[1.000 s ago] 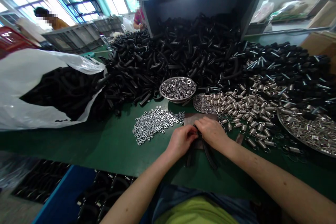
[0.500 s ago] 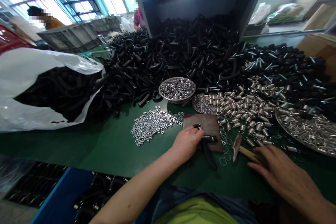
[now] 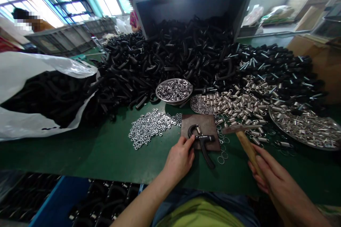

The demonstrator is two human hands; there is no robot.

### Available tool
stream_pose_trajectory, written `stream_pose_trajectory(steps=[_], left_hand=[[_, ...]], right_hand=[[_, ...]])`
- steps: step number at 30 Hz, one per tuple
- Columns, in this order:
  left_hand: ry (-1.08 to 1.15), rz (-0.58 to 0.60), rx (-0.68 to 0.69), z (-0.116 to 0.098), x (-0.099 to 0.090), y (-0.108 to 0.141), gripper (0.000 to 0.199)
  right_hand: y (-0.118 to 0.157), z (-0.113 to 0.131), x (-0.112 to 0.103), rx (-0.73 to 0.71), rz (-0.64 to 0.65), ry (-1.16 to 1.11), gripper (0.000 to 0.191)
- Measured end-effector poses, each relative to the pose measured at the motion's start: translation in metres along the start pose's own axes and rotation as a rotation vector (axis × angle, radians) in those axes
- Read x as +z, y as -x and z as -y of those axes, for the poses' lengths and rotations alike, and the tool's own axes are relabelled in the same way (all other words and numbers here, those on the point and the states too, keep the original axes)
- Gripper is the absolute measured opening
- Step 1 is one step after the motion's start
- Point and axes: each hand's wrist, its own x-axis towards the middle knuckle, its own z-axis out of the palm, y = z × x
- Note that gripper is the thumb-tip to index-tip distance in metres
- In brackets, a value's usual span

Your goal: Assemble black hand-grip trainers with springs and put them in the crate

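A black hand grip strengthener (image 3: 204,149) with a coil spring lies on a brown metal plate (image 3: 209,122), one handle reaching past the plate's near edge. My left hand (image 3: 179,158) pinches its left side with thumb and fingers. In my right hand (image 3: 275,172) is a hammer (image 3: 247,144), its wooden handle gripped and its head raised right of the plate. Thin wire rings (image 3: 221,159) lie along the plate's right edge. Left of the plate spreads a pile of small metal nuts (image 3: 149,127).
A bowl (image 3: 160,98) of metal rings stands behind the plate. Coil springs (image 3: 237,104) and a tray of metal pins (image 3: 306,127) lie to the right. Black handles (image 3: 170,56) spill from a grey crate (image 3: 197,1). A white sack (image 3: 16,127) is at the left. People work beyond.
My right hand has picked up the hammer from the table and lifted it. My left hand has slid down and left on the hand grip strengthener, uncovering its spring. The view has shifted slightly.
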Motion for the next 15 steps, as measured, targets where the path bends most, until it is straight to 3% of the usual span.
stream_pose_trajectory(steps=[3, 7, 9, 13, 15], left_hand=[[0.006, 0.012, -0.002, 0.000, 0.001, -0.003, 0.046], [-0.011, 0.036, 0.012, -0.002, -0.001, -0.005, 0.047], [-0.031, 0.042, 0.017, -0.002, -0.002, -0.004, 0.048], [-0.069, 0.047, 0.019, -0.004, -0.001, -0.004, 0.049], [-0.075, 0.046, 0.013, -0.004, -0.001, -0.004, 0.049]], right_hand=[[0.009, -0.004, 0.024, 0.140, 0.057, -0.133, 0.070], [0.008, 0.006, 0.034, 0.081, 0.113, -0.108, 0.064], [0.000, 0.020, 0.035, -0.073, 0.122, 0.014, 0.059], [-0.028, 0.043, 0.045, -0.567, 0.034, 0.406, 0.048], [-0.042, 0.047, 0.050, -0.707, 0.019, 0.595, 0.046]])
